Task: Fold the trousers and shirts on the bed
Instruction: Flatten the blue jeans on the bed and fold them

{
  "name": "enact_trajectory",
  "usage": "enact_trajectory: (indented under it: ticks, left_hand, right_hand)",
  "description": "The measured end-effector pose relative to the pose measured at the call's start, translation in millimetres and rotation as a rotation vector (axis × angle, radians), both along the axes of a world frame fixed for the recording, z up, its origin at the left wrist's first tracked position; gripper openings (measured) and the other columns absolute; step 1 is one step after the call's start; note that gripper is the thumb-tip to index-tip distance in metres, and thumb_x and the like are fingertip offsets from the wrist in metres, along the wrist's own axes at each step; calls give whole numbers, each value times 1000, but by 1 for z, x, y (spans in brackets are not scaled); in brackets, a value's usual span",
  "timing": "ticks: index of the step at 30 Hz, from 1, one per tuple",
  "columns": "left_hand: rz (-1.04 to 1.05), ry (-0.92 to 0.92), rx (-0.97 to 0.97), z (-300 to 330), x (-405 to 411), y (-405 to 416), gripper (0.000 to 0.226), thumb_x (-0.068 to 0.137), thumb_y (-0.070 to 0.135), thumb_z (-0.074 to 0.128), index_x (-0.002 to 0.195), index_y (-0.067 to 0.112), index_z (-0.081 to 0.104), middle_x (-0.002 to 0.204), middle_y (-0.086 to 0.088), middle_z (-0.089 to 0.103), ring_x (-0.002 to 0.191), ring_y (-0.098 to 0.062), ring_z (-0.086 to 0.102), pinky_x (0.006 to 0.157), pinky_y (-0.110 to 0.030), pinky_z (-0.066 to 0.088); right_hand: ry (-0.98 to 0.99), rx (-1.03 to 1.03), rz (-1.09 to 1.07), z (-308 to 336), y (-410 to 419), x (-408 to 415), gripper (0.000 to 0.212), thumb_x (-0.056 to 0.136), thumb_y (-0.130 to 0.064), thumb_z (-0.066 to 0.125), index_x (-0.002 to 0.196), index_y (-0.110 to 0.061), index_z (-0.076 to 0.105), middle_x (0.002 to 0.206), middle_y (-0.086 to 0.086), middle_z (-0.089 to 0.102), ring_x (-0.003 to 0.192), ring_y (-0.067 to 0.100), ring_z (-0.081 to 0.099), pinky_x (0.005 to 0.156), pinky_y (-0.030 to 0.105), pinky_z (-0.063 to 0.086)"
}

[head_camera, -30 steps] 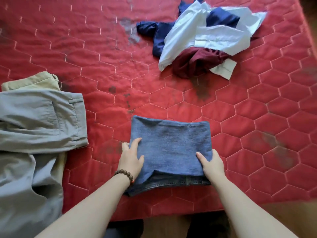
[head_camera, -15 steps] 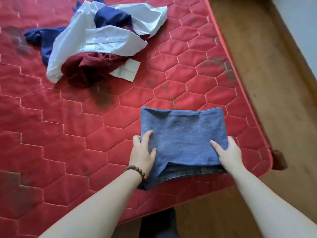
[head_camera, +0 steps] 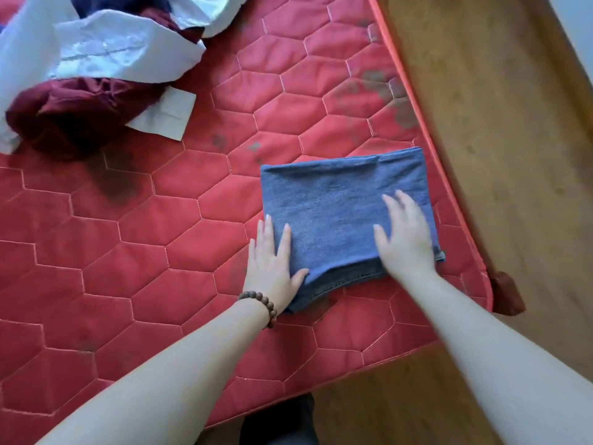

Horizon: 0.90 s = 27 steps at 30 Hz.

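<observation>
The folded jeans (head_camera: 340,213) lie flat on the red mattress (head_camera: 160,252), close to its right edge and near the corner at about 4 o'clock in the view. The left hand (head_camera: 272,268) rests flat at the jeans' left border, at about 9 o'clock of the bundle, fingers straight and slightly spread, partly on the denim and partly on the mattress; it pinches nothing. A bead bracelet (head_camera: 261,305) circles that wrist. The right hand (head_camera: 406,239) lies on top of the denim toward its right side, at about 4 o'clock of the bundle, fingers straight and spread; it is blurred, so whether the palm presses down cannot be told.

At 10 o'clock a heap of unfolded clothes sits well apart from the jeans: a white shirt (head_camera: 106,56) draped over a dark red garment (head_camera: 70,120). A wooden floor (head_camera: 500,139) shows beyond the mattress edge on the right.
</observation>
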<state>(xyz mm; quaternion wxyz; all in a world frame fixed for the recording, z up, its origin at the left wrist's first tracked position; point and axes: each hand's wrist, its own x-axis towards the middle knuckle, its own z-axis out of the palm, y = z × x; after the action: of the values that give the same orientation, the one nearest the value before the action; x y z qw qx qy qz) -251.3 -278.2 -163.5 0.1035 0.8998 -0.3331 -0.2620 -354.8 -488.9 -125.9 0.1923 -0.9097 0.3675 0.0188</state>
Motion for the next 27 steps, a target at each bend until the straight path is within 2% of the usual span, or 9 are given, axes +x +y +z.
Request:
enact_trajectory:
  ticks: [2,5,7,11,15,17,19,21,27]
  left_hand:
    - [-37,-8,53,-11,-6,2,98,87,63,50,154,20,-7,157,-13,-26,146,-28,-21,121,-42,1]
    - [-56,-82,97,-26,-12,6,100,83,72,38,148,22,-20,152,-11,-32,147,-31,-16,121,-44,5]
    - [-59,-127,83,-33,-12,9,97,81,74,31,147,23,-18,155,-12,-23,148,-33,-8,120,-46,8]
    - [-80,-163,101,-42,-11,12,100,76,83,15,148,25,-21,159,-13,-16,149,-33,-4,119,-48,5]
    - [-89,-128,105,-41,-10,10,99,75,86,8,144,27,-31,155,-11,-28,148,-33,-11,119,-48,-2]
    - [-102,-101,120,-37,-9,10,100,76,85,12,142,26,-34,153,-11,-34,147,-33,-16,119,-48,-4]
    - [-114,-70,136,-31,-7,9,102,79,83,21,144,25,-31,151,-10,-37,146,-32,-19,119,-48,-4]
    - [-118,-23,123,-21,-2,9,97,85,76,29,151,24,-20,156,-9,-31,147,-29,-19,119,-47,-3]
    - [1,4,-23,24,36,61,75,98,54,30,154,13,2,163,-1,6,149,-15,-2,121,-40,5]
  right_hand:
    - [26,7,161,-15,34,19,59,90,-23,59,145,-11,40,156,11,28,145,28,22,118,45,17]
    - [177,-54,412,-45,78,29,63,95,-36,48,152,-22,25,161,2,12,149,21,8,119,52,8]
    - [223,-140,481,-59,86,24,60,96,-42,40,152,-26,26,161,0,16,148,21,14,117,56,10]
    - [284,-227,474,-64,45,6,58,95,-52,27,150,-34,27,159,-2,21,147,19,21,116,60,10]
    - [466,-330,218,-54,-25,-31,58,96,-56,5,150,-35,1,161,-7,4,149,15,4,115,58,0]
    - [556,-340,190,-45,-39,-38,58,97,-54,-1,151,-32,-5,161,-7,-2,149,15,-2,116,57,-2]
    - [610,-321,193,-39,-35,-31,62,97,-51,3,153,-27,-5,162,-4,-6,149,17,-5,117,54,-1]
    - [586,-279,168,-32,-20,-20,61,101,-44,16,155,-20,3,162,1,-4,149,18,-2,118,51,2]
    - [254,-174,139,1,64,19,55,98,-24,50,147,-5,35,157,14,22,146,29,22,116,53,15]
